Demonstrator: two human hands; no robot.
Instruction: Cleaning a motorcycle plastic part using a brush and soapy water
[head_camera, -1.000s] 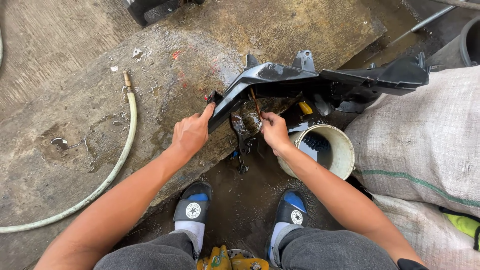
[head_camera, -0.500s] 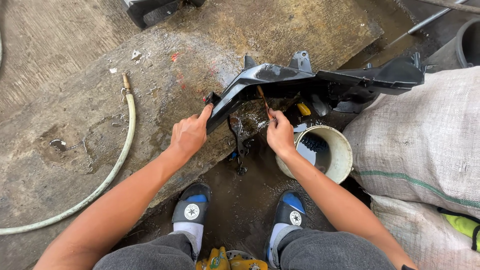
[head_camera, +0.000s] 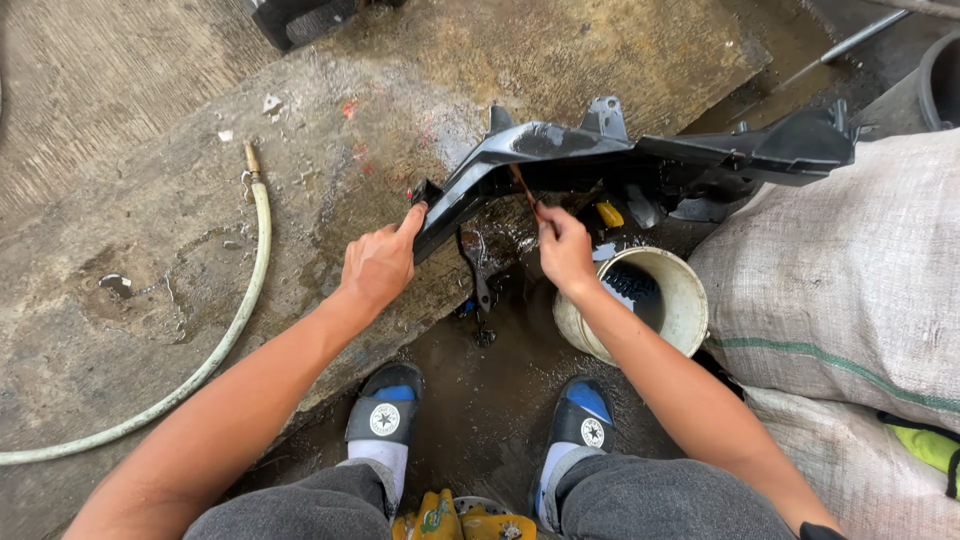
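Scrubbing step: left hand (head_camera: 378, 268) grips black plastic fairing panel (head_camera: 640, 155); right hand (head_camera: 563, 248) pinches small brush (head_camera: 521, 186); next likely re-dip in bucket (head_camera: 690, 300).

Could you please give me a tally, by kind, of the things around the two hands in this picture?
Black plastic panel, left hand at its end: 1
Thin stick, in right hand: 1
Bucket: 1
Hose: 1
Woven sacks: 2
Slippers: 2
Total: 8
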